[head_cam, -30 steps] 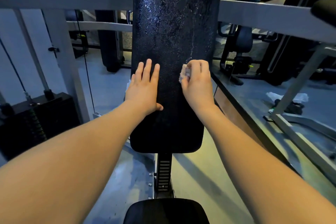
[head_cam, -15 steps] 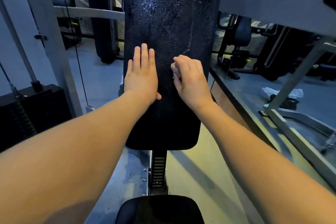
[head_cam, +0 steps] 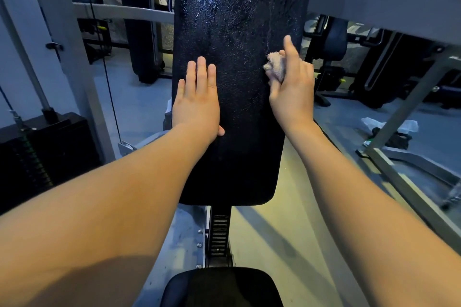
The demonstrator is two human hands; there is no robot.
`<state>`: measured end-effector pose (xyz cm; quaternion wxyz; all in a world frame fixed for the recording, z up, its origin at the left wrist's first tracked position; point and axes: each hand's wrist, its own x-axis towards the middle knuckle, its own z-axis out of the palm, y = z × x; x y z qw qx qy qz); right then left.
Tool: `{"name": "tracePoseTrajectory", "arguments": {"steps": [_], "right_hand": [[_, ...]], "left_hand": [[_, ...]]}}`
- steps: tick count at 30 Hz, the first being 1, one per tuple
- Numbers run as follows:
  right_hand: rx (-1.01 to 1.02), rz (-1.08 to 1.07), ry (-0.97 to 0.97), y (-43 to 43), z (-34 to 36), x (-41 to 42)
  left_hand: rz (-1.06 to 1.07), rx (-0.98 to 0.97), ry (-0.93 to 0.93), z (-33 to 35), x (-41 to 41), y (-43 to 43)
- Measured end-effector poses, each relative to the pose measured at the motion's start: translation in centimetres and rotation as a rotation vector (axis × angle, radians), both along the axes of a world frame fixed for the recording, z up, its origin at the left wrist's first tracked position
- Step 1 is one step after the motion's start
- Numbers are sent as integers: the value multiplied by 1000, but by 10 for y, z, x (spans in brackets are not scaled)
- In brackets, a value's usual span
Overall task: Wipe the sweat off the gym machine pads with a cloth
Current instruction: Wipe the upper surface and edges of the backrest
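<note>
Pinkish cloth point(head_cam: 275, 66), bunched into a small wad, sits just right of the frame's centre. Your right hand point(head_cam: 291, 90) pinches it between thumb and curled fingers, with the forefinger pointing up. The wad lies at the right margin of the black vinyl back pad point(head_cam: 234, 32). I cannot tell whether it presses the surface or only brushes it.

Your first risk is that margin. A stroke run this close to the edge can slide off the side of the pad, and the wad may fold or drop.

The second risk is coverage. Droplets glisten thickly across the upper part of the pad, towards the top of the frame. So small a wad clears only a narrow strip, so you could leave streaks. It could also soak through and smear the sweat rather than lift it.

Your left hand point(head_cam: 197, 104) lies flat on the pad's left side, fingers straight and together, holding nothing. The patch beneath it probably gets missed, and the palm may slip on wet vinyl if you lean on it.

The seat pad point(head_cam: 222, 286) at the bottom of the frame looks like it is yet to be wiped.
</note>
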<state>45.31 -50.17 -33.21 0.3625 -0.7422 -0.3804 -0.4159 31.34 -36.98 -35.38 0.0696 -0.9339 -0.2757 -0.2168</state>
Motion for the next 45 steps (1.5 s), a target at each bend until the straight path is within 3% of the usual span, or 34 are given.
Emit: {"name": "tracePoseTrajectory", "arguments": {"steps": [5,9,11,16,20,22,26,32,36,42,45], "right_hand": [[156,-63,55,22,-8,-18],[-200,75,-221,23,-19,-24],[-285,87,-333,8,-4,-6],[2,-64,-155,19,4,-4],[-307,112,-394,18,-16,-13],[-341,88,-452,4,4,8],[-7,-124,-166,6,32,17],[-340,112,-396,13,3,-5],[-154,-10,-220,1,16,5],[-154,108,-196,-4,14,0],[-136,110,-92,-3,14,-4]], "left_hand": [[9,7,7,0,1,-1],[23,27,20,1,2,-2],[31,31,18,1,2,-2],[22,31,33,2,0,-2],[40,35,41,2,1,-3],[40,31,39,1,2,-3],[33,30,35,1,1,-3],[46,39,43,1,2,-5],[44,44,49,0,2,-4],[59,65,57,0,3,-4],[63,59,63,1,4,-5]]}}
